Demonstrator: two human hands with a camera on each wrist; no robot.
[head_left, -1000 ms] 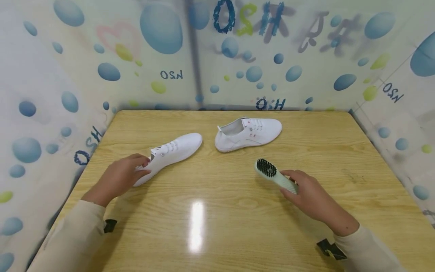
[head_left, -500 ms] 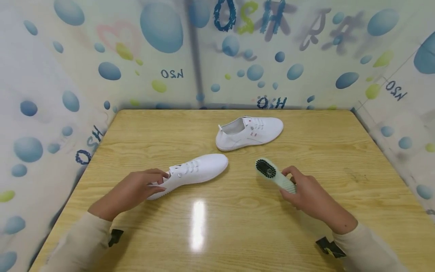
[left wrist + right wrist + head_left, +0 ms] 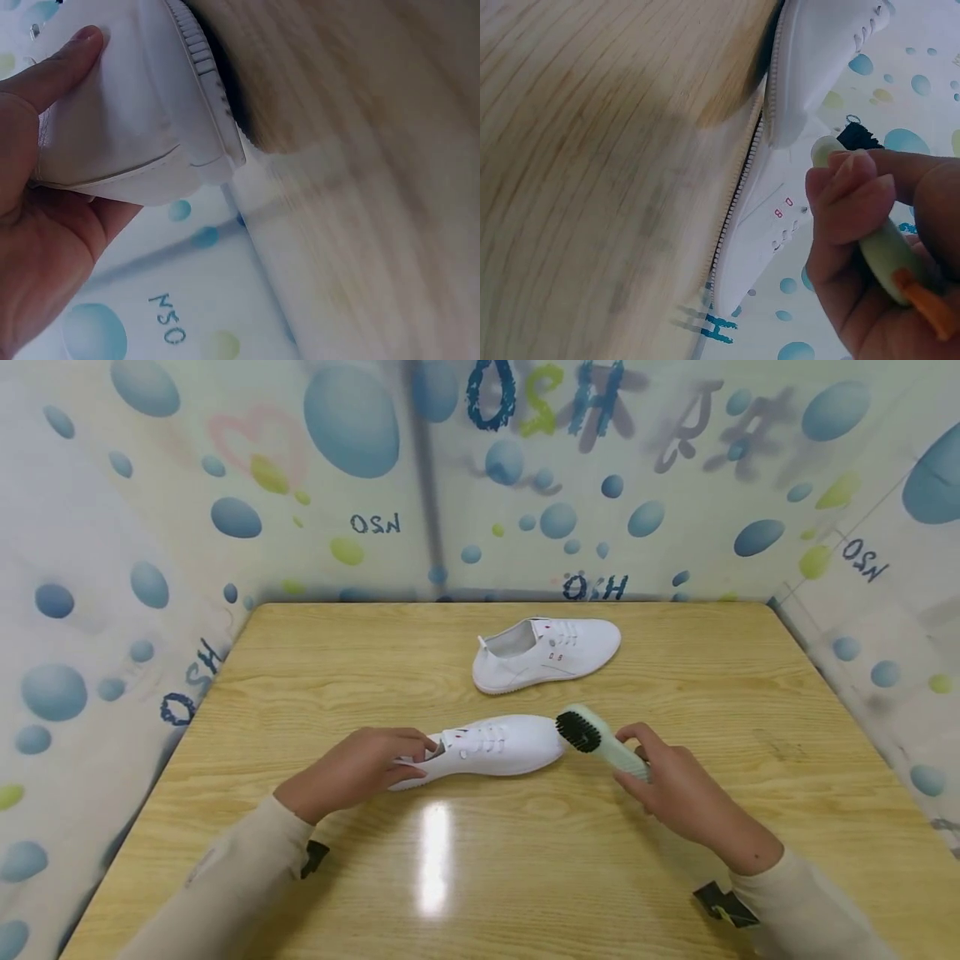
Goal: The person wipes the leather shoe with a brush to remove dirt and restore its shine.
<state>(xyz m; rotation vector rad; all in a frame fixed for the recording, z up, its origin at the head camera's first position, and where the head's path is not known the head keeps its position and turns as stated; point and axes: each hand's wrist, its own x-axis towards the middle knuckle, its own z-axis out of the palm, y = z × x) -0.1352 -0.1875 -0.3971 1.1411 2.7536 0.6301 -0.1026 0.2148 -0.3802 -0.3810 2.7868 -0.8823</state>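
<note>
My left hand (image 3: 360,772) pinches the heel end of a white lace-up shoe (image 3: 498,745), thumb on the outer side and fingers at the opening. In the left wrist view the thumb presses the white upper (image 3: 112,97) near the ridged sole. The shoe's toe points right. A pale green brush (image 3: 600,739) with black bristles is gripped by its handle in my right hand (image 3: 678,793); its bristle head is right at the toe. The right wrist view shows the fingers curled round the green handle (image 3: 885,259), an orange loop at its end.
A second white shoe (image 3: 547,656) with small red letters lies farther back on the wooden table (image 3: 712,668), toe to the right. Walls (image 3: 285,556) with blue and green spots stand behind and at both sides.
My left hand has brought its shoe rightward and nearer to me, turning the toe to the right, up to the brush. The brush has tilted slightly, while the right hand has hardly moved.
</note>
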